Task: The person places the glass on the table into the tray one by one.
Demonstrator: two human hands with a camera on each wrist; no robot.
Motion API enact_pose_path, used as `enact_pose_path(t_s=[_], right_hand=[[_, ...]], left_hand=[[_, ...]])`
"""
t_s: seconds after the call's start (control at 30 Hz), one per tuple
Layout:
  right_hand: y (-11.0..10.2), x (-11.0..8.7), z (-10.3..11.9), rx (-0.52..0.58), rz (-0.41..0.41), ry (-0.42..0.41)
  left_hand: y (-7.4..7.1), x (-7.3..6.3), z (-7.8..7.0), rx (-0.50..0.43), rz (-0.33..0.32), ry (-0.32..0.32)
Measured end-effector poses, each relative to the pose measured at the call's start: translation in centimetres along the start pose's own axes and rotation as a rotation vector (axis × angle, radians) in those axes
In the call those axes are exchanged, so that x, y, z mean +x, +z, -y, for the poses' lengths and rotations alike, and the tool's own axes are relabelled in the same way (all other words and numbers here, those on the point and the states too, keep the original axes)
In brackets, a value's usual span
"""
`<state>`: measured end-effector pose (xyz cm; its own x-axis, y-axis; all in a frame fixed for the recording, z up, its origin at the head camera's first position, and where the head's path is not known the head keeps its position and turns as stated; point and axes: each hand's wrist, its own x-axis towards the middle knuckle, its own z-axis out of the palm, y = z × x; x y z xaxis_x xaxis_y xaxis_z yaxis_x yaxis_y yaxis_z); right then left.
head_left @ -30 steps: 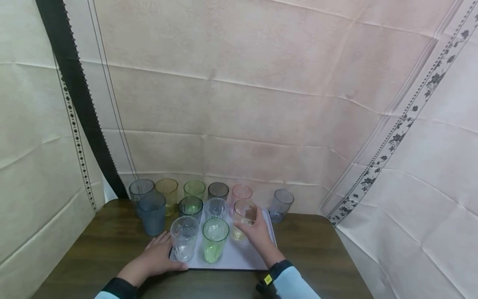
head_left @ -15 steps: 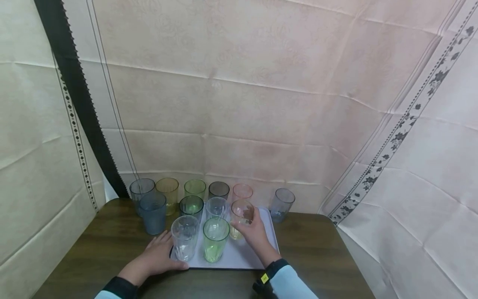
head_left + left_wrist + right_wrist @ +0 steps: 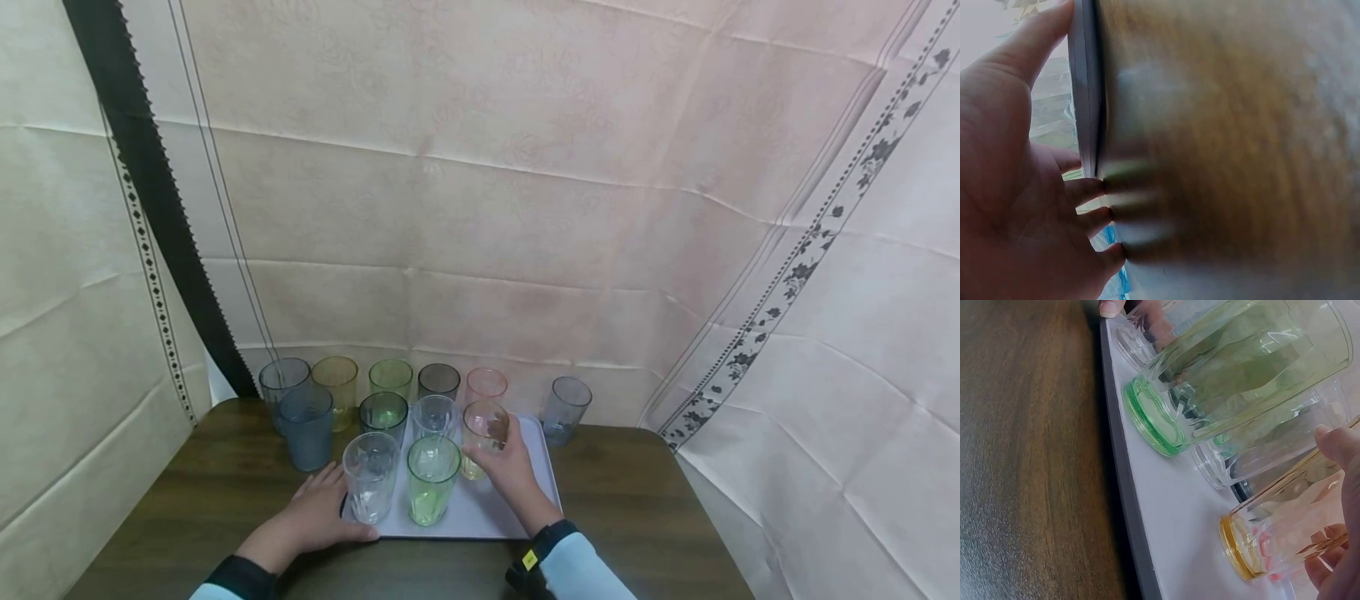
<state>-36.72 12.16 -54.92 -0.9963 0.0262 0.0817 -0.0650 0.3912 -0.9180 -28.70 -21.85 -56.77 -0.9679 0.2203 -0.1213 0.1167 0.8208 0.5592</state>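
Observation:
My right hand (image 3: 517, 475) grips an amber-tinted drinking glass (image 3: 480, 421) from its right side, thumb and fingers around the wall. In the right wrist view its yellow base (image 3: 1241, 550) stands close over the white tray (image 3: 491, 518). A light green glass (image 3: 432, 487) and a clear glass (image 3: 371, 483) stand upright at the tray's front left. Another clear glass (image 3: 435, 417) is behind them. My left hand (image 3: 318, 512) lies at the tray's front left corner. Its thumb touches the tray edge (image 3: 1087, 81), and the other fingers stretch along the left side with their tips at the tabletop.
Behind the tray and to its left, several tinted glasses stand, including a pink one (image 3: 486, 382), a smoky one (image 3: 438, 381) and a blue one (image 3: 307, 433). A bluish glass (image 3: 567, 408) stands off the tray's back right. A cloth (image 3: 480, 208) hangs behind the wooden table (image 3: 637, 500).
My right hand has shifted the amber glass slightly to the left, closer to the clear and green glasses. The left hand has stayed at the tray corner.

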Motion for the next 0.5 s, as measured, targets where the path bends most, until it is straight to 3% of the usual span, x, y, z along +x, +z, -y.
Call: enact_pose_path(t_s=[0.27,0.5], right_hand=[[-0.6,-0.1,-0.4,0.02,0.007,-0.037],[-2.3,-1.6,-1.5,-0.006,-0.001,-0.07]], left_hand=[[-0.1,0.0,0.0,0.0,-0.004,0.008],[-0.1,0.0,0.1,-0.004,0.002,-0.002]])
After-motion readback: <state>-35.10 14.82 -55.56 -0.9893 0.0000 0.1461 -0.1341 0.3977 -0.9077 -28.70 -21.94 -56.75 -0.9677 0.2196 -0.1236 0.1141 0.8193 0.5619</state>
